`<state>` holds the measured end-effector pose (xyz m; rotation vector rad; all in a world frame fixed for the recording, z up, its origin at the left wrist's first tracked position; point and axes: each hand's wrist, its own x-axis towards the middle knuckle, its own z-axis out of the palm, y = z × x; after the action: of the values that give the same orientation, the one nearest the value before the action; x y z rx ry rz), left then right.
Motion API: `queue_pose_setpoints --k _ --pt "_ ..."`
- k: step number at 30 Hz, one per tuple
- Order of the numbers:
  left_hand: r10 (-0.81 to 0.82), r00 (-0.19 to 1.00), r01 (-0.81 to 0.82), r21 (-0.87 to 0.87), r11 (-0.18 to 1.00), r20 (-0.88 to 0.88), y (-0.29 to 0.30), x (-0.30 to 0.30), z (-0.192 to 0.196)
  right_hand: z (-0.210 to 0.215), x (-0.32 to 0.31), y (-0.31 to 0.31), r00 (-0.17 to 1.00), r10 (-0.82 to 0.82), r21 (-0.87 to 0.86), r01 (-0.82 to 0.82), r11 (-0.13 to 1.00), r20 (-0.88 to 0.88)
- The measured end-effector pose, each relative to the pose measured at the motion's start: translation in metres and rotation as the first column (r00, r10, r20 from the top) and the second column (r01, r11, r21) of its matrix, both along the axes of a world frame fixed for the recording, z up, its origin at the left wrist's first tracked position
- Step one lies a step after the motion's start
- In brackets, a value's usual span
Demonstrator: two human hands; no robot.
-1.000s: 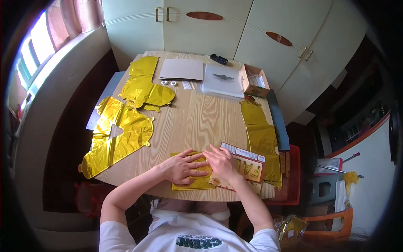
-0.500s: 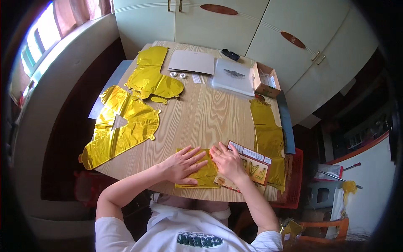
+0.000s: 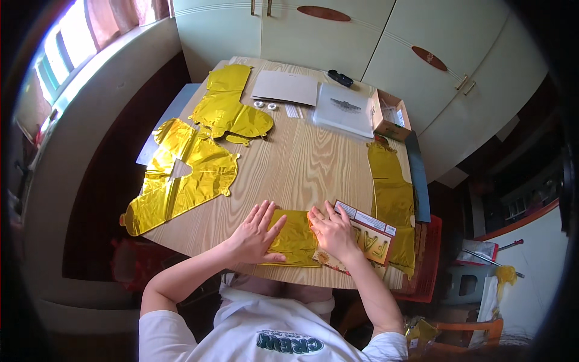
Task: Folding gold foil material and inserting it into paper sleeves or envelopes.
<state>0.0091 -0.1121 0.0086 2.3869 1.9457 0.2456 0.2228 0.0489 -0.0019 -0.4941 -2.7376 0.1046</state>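
Both hands have barely shifted since a moment ago, still pressed flat at the near edge of the wooden table (image 3: 301,163); biggest of all on it, a gold foil balloon (image 3: 181,178) sprawls deflated at the left, with a second gold balloon (image 3: 229,111) lying beyond it and a long gold strip (image 3: 392,193) running down the right edge; further back sit a clear plastic sleeve (image 3: 345,110), a sheet of grey card (image 3: 284,88) and a small open cardboard box (image 3: 391,116); right in front, the folded gold foil piece (image 3: 295,238) lies under the left hand (image 3: 253,236), fingers spread wide, palm down, gripping nothing; the right hand (image 3: 333,232) rests open just beside it, touching both the foil and a printed packet (image 3: 371,236).
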Motion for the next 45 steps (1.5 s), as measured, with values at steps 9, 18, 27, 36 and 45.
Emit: queue_pose_setpoints --k 9,18,27,36,45 --pt "0.087 0.990 -0.091 -0.029 0.995 -0.114 -0.040 0.008 0.002 0.009 0.001 -0.032 0.998 0.052 -0.023 -0.051 0.998 0.047" --pt "-0.081 0.981 0.078 -0.023 0.997 -0.174 -0.070 0.064 0.002 0.003 0.006 -0.054 0.996 0.064 -0.042 -0.062 0.997 0.057" --pt "-0.057 0.985 0.058 -0.004 0.998 0.163 -0.083 0.048 0.016 0.044 0.108 -0.057 0.898 -0.146 -0.108 0.208 0.972 0.416" --pt "0.248 -0.638 -0.118 -0.411 0.904 0.729 -0.107 0.003 0.035 0.027 0.121 -0.109 0.996 -0.082 0.033 0.083 0.996 -0.031" --pt "0.161 -0.822 -0.056 -0.359 0.932 0.546 -0.112 -0.006 0.043 0.089 0.080 -0.059 0.650 -0.553 -0.763 -0.065 0.643 -0.522"
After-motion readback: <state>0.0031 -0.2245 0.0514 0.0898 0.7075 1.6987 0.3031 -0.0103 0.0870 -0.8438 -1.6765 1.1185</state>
